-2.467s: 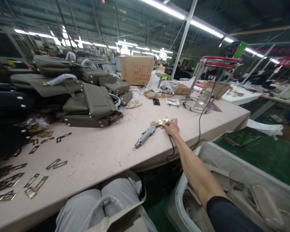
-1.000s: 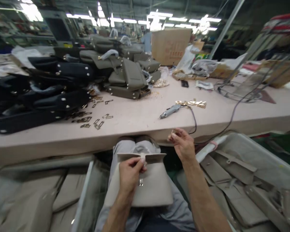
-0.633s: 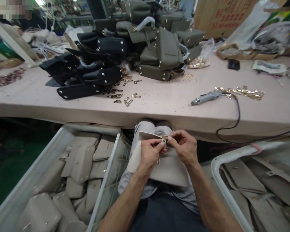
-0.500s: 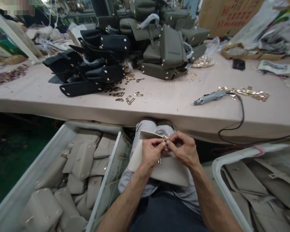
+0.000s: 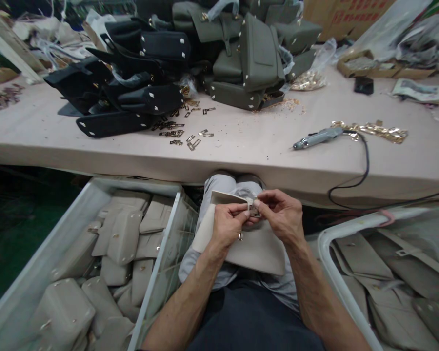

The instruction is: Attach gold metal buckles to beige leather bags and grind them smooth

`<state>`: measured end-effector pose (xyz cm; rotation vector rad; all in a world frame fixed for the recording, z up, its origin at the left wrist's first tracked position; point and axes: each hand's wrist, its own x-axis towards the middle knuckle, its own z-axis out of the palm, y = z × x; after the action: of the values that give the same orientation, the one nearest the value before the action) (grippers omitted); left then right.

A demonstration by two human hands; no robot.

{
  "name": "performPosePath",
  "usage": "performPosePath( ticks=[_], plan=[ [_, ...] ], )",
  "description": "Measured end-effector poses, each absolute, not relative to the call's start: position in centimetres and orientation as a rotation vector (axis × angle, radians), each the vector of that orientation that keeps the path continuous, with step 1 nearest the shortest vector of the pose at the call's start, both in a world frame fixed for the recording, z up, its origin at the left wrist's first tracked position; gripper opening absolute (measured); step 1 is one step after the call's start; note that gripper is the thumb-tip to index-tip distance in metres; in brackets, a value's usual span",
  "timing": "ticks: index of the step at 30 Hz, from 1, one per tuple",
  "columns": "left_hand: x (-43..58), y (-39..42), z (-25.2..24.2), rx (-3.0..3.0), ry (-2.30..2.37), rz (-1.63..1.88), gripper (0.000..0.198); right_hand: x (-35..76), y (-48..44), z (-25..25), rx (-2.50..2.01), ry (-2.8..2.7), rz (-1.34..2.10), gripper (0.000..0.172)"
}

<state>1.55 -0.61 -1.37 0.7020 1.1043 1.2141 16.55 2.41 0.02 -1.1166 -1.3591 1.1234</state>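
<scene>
Bins (image 5: 169, 226) flanking the lap bag (image 5: 254, 253) hold beige bags (image 5: 123, 239); over it, left grip (image 5: 227, 223) and right grip (image 5: 284, 214) pinch a metal fitting (image 5: 255, 210).

Dark top (image 5: 258, 319), pale grey trousers (image 5: 190, 267), bare forearms (image 5: 316, 287)

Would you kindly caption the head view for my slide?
Left hand and right hand pinching a small metal fitting, a pale bag across the lap.

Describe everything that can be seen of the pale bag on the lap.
The pale bag looks like smooth leather and lies slightly turned across grey trousers. Its flap appears lifted, and a shiny metal fitting sits below. The left hand and right hand meet at the flap's edge, around a small metal piece, partly hidden.
</scene>
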Motion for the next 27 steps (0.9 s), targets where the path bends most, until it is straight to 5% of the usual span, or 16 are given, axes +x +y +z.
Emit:
performPosePath(
  ticks=[27],
  plan=[
    [1.3,-0.6,-1.2,0.619,1.023,1.171,0.041,16.9,3.2,-1.5,-1.175,-1.586,0.977,0.011]
  ],
)
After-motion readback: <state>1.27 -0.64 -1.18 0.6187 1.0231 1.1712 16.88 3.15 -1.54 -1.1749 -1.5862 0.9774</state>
